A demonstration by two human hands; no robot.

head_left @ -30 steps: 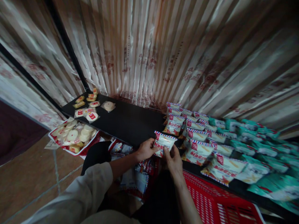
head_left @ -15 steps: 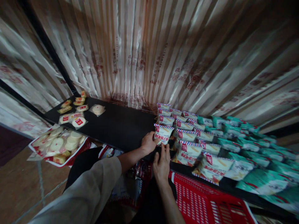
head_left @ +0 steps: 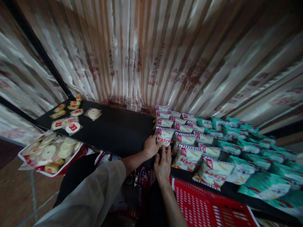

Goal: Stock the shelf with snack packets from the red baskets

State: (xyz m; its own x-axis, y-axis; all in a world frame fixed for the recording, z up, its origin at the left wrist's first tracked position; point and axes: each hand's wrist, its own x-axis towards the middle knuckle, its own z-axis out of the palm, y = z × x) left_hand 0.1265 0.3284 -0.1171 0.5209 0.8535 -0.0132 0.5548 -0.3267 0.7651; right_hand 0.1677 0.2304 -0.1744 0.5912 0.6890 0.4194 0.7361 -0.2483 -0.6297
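A small white snack bag (head_left: 165,136) with a striped top edge and red lettering stands upright at the left end of a block of similar bags on the black shelf (head_left: 118,132). My left hand (head_left: 151,147) grips its left side, the thumb across the front and the other fingers partly hidden behind. Just below, my right hand (head_left: 163,165) has its fingers stretched up, the tips touching the bag's lower front edge. Beside it on the right stands another matching snack bag (head_left: 188,157).
Green snack bags (head_left: 266,186) fill the shelf's right part. Wrapped round cakes (head_left: 73,126) lie at its left end. Below are a box of packaged cakes (head_left: 50,154) and a red basket (head_left: 194,201). Printed sheeting (head_left: 132,60) hangs behind.
The view has shifted slightly, so the shelf's contents appear a little further left. Both hands stay at the same snack bag, with the right fingertips still against its lower edge.
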